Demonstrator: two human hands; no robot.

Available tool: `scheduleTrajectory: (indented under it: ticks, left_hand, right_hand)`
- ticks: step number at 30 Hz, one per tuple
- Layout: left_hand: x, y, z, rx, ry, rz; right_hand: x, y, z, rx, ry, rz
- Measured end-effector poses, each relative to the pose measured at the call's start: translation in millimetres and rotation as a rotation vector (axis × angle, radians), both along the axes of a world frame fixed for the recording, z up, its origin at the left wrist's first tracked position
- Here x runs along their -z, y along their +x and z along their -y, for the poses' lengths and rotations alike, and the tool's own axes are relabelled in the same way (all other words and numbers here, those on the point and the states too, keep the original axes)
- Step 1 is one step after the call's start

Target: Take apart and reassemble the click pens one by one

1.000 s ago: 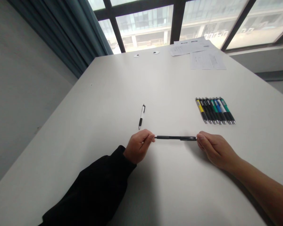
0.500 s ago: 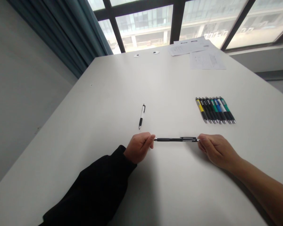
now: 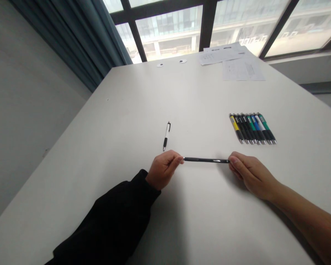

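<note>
A black pen is stretched level between my two hands, above the table. My left hand pinches its left end, and my right hand pinches the other end. Both hands are closed, with the pen's ends partly hidden by the fingertips. Just beyond my left hand lies a white pen with a black grip. Past my right hand rests a row of pens, side by side, in yellow, black, green, blue and white.
The white table reaches back to the window. Papers lie at its far right corner, and two small round fittings sit near the back edge. A blue curtain hangs at the left.
The pen has turned about its length, so its clip no longer shows along the top. Both hands have risen slightly in the picture and come a little closer together.
</note>
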State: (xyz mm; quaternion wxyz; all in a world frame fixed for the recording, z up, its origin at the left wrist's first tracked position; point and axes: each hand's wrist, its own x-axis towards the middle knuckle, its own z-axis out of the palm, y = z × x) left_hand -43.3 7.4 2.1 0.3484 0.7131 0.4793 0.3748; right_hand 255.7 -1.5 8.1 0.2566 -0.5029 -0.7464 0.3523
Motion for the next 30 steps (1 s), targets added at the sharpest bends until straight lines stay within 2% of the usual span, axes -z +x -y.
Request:
scheduleTrajectory:
  ticks: [11,21,30]
  left_hand:
    - [7.3,0.3,-2.0,-0.033,0.059,0.062]
    - [13.2,0.3,-2.5,-0.030,0.070,0.119]
    - [12.6,0.4,-2.2,-0.034,0.078,0.107]
  right_hand:
    - [0.0,0.9,0.5,0.022,-0.060,-0.037]
    - [2.4,1.2,-0.5,0.018,-0.101,0.016]
    - [1.1,-0.4,-0.1,0.024,-0.131,0.006]
